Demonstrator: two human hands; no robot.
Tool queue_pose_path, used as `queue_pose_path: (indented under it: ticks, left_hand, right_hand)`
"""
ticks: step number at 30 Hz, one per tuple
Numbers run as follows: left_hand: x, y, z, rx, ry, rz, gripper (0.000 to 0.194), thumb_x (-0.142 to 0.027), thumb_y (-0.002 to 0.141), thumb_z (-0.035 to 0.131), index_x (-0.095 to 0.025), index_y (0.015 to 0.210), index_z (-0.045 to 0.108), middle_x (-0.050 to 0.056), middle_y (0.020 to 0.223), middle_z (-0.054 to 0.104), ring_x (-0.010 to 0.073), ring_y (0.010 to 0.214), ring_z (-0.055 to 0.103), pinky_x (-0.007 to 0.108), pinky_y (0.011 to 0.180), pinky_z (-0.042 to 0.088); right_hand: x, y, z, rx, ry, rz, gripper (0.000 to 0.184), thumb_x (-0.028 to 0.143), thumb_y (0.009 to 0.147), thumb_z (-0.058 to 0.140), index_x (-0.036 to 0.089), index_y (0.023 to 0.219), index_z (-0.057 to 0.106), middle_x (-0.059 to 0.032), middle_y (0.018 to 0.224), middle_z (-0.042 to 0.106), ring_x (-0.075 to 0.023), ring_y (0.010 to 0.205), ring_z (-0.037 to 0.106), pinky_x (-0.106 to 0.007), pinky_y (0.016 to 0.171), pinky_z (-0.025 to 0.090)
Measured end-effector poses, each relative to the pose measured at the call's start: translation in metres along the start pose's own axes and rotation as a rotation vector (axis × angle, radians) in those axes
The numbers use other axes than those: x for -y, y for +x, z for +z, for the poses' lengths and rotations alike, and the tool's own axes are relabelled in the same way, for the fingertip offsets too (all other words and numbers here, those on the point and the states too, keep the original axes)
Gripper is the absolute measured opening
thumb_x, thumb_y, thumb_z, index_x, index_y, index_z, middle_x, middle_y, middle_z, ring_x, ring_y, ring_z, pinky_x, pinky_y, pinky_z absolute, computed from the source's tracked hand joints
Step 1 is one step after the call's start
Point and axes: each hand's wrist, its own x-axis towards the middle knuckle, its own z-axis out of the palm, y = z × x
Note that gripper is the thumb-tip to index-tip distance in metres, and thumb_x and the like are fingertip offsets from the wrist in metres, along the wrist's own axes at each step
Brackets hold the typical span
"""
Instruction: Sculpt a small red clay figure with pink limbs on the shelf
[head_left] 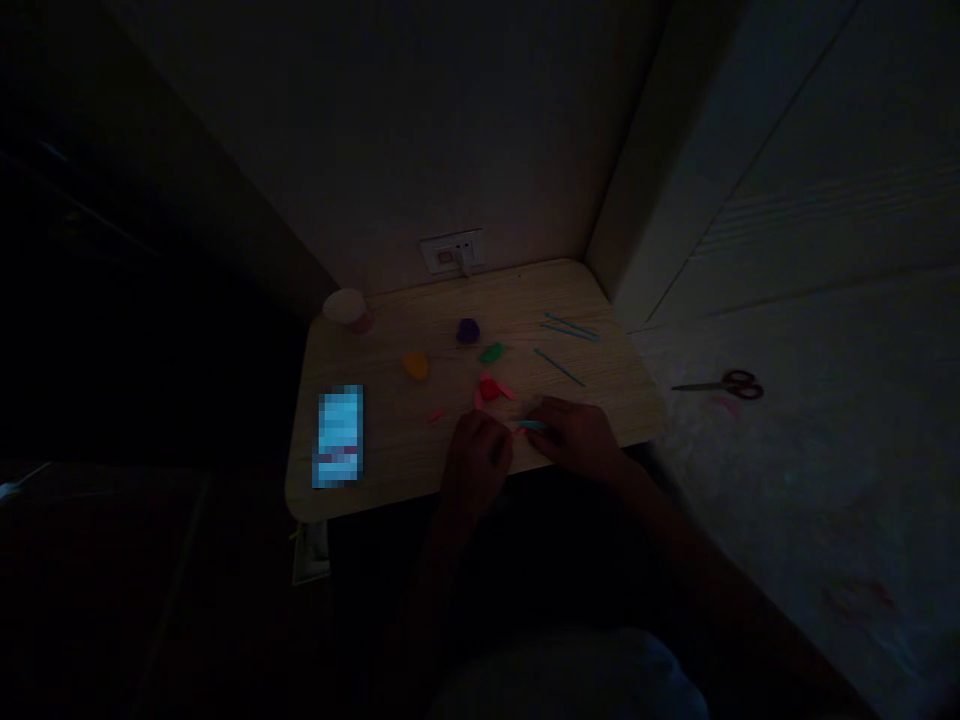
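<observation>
Right hand [576, 438] closed on a teal strip [532, 426], near edge of the bench [600, 290], centre-right. Left hand [476, 462] curled just left of the strip, fingers bunched toward it; too dark to tell if it's gripping. Red clay lump [490, 389] with pink bits just far of the hands. Further far: purple clay [468, 331], green clay [492, 352]; orange clay [415, 366] to the left. Two thin teal sticks [568, 327] far right, a third [559, 367] nearer. Pixelated phone [337, 436] near left, white-lidded tub [345, 309] far left corner. Scissors [718, 386] on the floor [810, 470], right of the bench.
</observation>
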Motion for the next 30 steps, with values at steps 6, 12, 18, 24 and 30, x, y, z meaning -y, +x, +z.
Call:
queue_pose_path:
  ticks: [6,12,18,24,30]
  left_hand:
    - [-0.001,-0.001,0.000,0.004,-0.026,0.005,0.014,-0.013,0.090,0.065,-0.020,0.102,0.064,0.007,0.103,0.064,0.0243,0.103,0.060,0.041,0.097,0.052]
    - [-0.004,-0.001,0.002,0.008,-0.026,-0.008,0.005,-0.020,0.095,0.065,-0.020,0.091,0.069,0.005,0.096,0.063,0.0216,0.097,0.061,0.039,0.093,0.052]
    - [-0.008,-0.002,0.003,0.010,-0.025,-0.047,0.007,-0.024,0.096,0.065,-0.021,0.090,0.069,0.005,0.096,0.064,0.0220,0.098,0.061,0.040,0.093,0.053]
    - [-0.007,-0.007,-0.003,-0.098,-0.061,-0.059,0.002,-0.022,0.096,0.063,-0.022,0.096,0.065,0.005,0.098,0.065,0.0210,0.097,0.063,0.037,0.091,0.055]
    - [0.040,-0.012,-0.040,-0.344,0.268,-0.209,0.023,-0.024,0.092,0.065,-0.019,0.114,0.066,0.013,0.111,0.063,0.0299,0.106,0.060,0.047,0.095,0.053]
  right_hand:
    - [0.000,0.000,0.002,-0.017,0.059,0.005,0.020,0.038,0.097,0.063,0.023,0.101,0.075,-0.0040,0.096,0.074,-0.0195,0.083,0.069,-0.028,0.069,0.043]
    - [-0.001,0.000,0.003,-0.012,0.117,-0.034,0.021,0.039,0.098,0.063,0.022,0.101,0.075,-0.0052,0.098,0.075,-0.0204,0.084,0.070,-0.029,0.073,0.046]
    - [-0.004,-0.001,0.004,0.006,0.133,-0.040,0.019,0.038,0.098,0.063,0.023,0.101,0.074,-0.0053,0.098,0.078,-0.0216,0.086,0.072,-0.030,0.075,0.049]
    - [0.000,0.002,0.009,-0.049,0.168,0.026,0.020,0.038,0.098,0.062,0.024,0.102,0.076,-0.0063,0.101,0.080,-0.0237,0.088,0.075,-0.032,0.076,0.054]
    - [0.002,0.005,0.013,-0.090,0.254,0.033,0.020,0.038,0.099,0.063,0.026,0.101,0.078,-0.0060,0.106,0.080,-0.0239,0.094,0.076,-0.034,0.082,0.057]
